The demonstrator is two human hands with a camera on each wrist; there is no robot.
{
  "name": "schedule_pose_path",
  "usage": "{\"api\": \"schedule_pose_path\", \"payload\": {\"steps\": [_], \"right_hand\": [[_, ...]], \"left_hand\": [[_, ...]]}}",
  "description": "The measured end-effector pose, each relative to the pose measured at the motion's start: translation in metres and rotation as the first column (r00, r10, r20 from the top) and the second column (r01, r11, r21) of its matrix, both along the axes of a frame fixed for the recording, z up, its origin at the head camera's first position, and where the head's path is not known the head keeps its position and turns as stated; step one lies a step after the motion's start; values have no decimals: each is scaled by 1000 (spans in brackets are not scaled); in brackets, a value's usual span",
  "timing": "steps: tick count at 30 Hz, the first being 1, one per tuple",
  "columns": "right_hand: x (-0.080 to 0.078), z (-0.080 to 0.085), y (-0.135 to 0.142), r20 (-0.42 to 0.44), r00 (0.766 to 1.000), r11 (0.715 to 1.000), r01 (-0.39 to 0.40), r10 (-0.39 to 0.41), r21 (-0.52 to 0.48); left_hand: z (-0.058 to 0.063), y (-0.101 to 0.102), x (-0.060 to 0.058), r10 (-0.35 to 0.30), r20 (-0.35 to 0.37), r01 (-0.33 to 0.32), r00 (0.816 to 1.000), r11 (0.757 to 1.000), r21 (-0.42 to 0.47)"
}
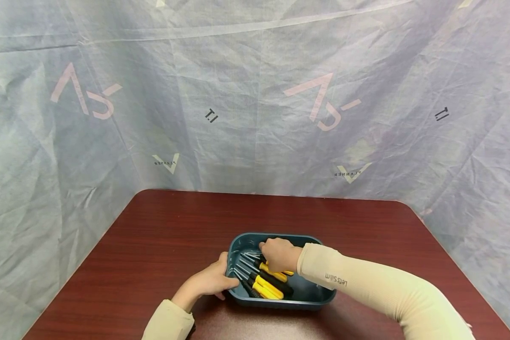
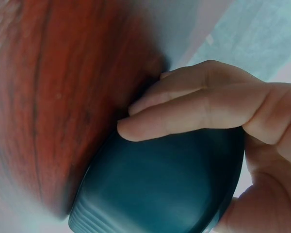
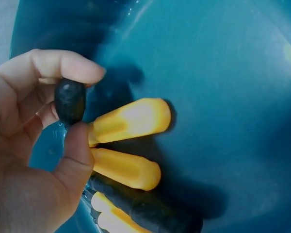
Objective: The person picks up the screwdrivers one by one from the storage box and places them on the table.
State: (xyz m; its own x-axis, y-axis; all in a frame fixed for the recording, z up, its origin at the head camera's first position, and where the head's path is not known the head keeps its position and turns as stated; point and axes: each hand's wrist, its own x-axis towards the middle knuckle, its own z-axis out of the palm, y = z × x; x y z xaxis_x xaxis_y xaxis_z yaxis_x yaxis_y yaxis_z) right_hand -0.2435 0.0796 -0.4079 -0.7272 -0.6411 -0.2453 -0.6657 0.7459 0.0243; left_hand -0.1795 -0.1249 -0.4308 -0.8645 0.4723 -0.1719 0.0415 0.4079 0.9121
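Observation:
A dark blue-green plastic basin (image 1: 276, 306) sits on the table and holds several screwdrivers with yellow and black handles (image 1: 269, 287), their metal shafts pointing left. At its left end my left hand (image 1: 208, 279) grips the wall, thumb at the rim and fingers (image 2: 179, 114) along the outside. My right hand (image 1: 280, 254) is inside the basin near the back. Between its thumb and fingers it pinches a black-handled screwdriver (image 3: 70, 102), seen end-on in the right wrist view with its shaft hidden. Just beside that hand lie two yellow handles (image 3: 136, 119) on the basin's floor.
The reddish-brown wooden table (image 1: 187, 215) extends around the basin on all sides. A pale grey printed cloth (image 1: 255, 94) hangs behind and beside it. The right sleeve (image 1: 365, 278) crosses over the basin's right rim.

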Motion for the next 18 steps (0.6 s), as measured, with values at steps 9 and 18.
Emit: {"api": "schedule_pose_path", "payload": {"steps": [9, 18], "right_hand": [[4, 0, -5, -57, 995, 992, 88, -83, 93], [6, 2, -6, -58, 992, 980, 124, -116, 154]], "left_hand": [[1, 0, 0, -4, 3, 4, 1000, 1000, 4], [0, 0, -1, -6, -14, 5, 1000, 1000, -5]]}}
